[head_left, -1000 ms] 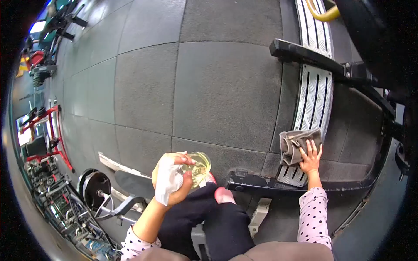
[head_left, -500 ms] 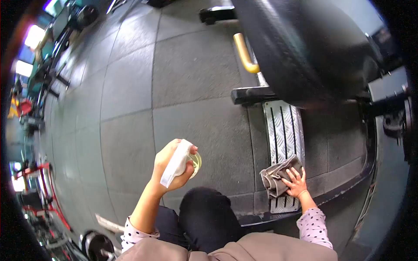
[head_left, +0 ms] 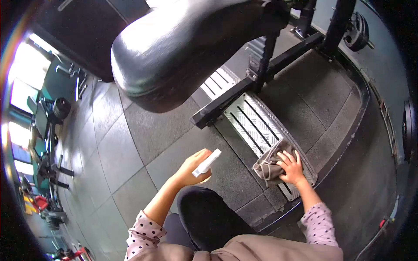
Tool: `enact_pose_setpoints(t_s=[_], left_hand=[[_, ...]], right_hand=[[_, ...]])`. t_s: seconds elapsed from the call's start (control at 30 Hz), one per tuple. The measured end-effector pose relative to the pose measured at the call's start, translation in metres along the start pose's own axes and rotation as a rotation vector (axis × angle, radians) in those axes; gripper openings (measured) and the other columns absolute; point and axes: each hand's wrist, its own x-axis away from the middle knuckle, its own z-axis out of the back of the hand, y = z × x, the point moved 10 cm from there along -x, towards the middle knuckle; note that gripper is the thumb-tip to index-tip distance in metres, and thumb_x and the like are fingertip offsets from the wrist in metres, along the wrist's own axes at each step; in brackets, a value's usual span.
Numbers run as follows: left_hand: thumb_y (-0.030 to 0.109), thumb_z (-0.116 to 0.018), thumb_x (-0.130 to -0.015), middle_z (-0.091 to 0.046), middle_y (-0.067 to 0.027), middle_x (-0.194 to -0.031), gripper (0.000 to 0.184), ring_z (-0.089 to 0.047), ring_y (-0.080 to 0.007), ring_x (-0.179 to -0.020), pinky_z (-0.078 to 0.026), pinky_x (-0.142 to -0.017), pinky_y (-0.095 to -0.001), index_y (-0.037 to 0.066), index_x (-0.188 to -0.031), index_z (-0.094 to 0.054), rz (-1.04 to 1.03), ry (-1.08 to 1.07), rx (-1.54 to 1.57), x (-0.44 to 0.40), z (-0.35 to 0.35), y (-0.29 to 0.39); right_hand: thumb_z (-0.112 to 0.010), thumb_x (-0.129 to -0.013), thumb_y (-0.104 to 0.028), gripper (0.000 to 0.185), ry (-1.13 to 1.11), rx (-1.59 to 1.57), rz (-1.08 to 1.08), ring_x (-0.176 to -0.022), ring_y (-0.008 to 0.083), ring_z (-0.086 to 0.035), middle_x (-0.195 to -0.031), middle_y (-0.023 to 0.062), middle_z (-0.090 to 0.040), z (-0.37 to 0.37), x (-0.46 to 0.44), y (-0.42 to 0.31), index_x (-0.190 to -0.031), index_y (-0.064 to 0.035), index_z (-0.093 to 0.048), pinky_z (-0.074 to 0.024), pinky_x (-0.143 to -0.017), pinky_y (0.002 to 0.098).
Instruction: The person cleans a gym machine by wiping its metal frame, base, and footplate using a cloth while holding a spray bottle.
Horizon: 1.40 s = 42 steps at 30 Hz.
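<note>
My left hand (head_left: 194, 168) is closed around a spray bottle, whose white spray head (head_left: 207, 162) points up and to the right. The bottle's body is mostly hidden below the hand. On the right, my right hand (head_left: 292, 168) presses a crumpled grey-brown cloth (head_left: 271, 166) onto the near end of a silver tread-pattern footplate (head_left: 252, 126). My fingers lie over the cloth's right part, and its folds bunch out to the left. Long black slots run along the footplate.
A large black padded seat (head_left: 174, 56) overhangs the footplate. Below it a black steel beam (head_left: 230, 101) crosses the plate. A curved black frame rail (head_left: 344, 152) runs along the right. Weight plates (head_left: 358, 32) hang at the far right, and gym machines (head_left: 48, 130) line the left.
My view has turned and shifted, so the seat now appears further left and more of the frame shows. The cloth and right hand remain near the plate's near end. The spray bottle is still held.
</note>
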Motion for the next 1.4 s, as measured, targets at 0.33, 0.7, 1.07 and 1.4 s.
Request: enact_pose_setpoints(t_s=[0.33,0.7,1.07,1.4], left_hand=[[0.007,-0.064,-0.069,-0.052,-0.0156,-0.098,0.041,-0.055,-0.0337,-0.093,-0.046,-0.083,-0.0391,0.001,-0.107,-0.053,-0.213,-0.21,-0.056,-0.077,-0.058,0.012],[0.014,-0.07,-0.066,-0.056,-0.0197,-0.114,0.057,-0.048,-0.0392,-0.121,-0.038,-0.106,-0.0424,0.0,-0.118,-0.052,-0.018,-0.302,-0.238,-0.081,-0.049,-0.022],[0.009,-0.066,-0.065,-0.051,-0.0171,-0.093,0.04,-0.054,-0.0364,-0.09,-0.045,-0.08,-0.0409,0.002,-0.102,-0.053,-0.106,-0.128,-0.197,-0.1,-0.062,-0.052],[0.004,-0.063,-0.065,-0.055,-0.0195,-0.096,0.037,-0.055,-0.0394,-0.094,-0.047,-0.084,-0.0438,-0.001,-0.101,-0.055,-0.036,-0.037,-0.095,-0.116,-0.076,-0.076]], right_hand=[[-0.077,-0.063,-0.035,0.042,0.205,-0.064,-0.211,-0.133,0.0226,-0.041,-0.141,0.0005,-0.047,0.007,0.013,0.008,-0.098,-0.0178,-0.061,-0.0238,-0.113,0.0556],[-0.08,-0.06,-0.032,0.045,0.271,-0.138,-0.275,-0.13,0.0192,-0.043,-0.141,0.0009,-0.048,0.011,0.021,0.018,-0.098,-0.0178,-0.061,-0.0245,-0.114,0.0515],[-0.083,-0.06,-0.035,0.049,0.199,-0.126,-0.32,-0.132,0.0178,-0.041,-0.143,-0.0014,-0.045,0.007,0.02,0.022,-0.101,-0.0192,-0.06,-0.0245,-0.115,0.0498],[-0.08,-0.061,-0.041,0.045,0.226,-0.058,-0.319,-0.13,0.0181,-0.045,-0.143,-0.0009,-0.047,0.002,0.017,0.022,-0.096,-0.0201,-0.061,-0.028,-0.112,0.0521]])
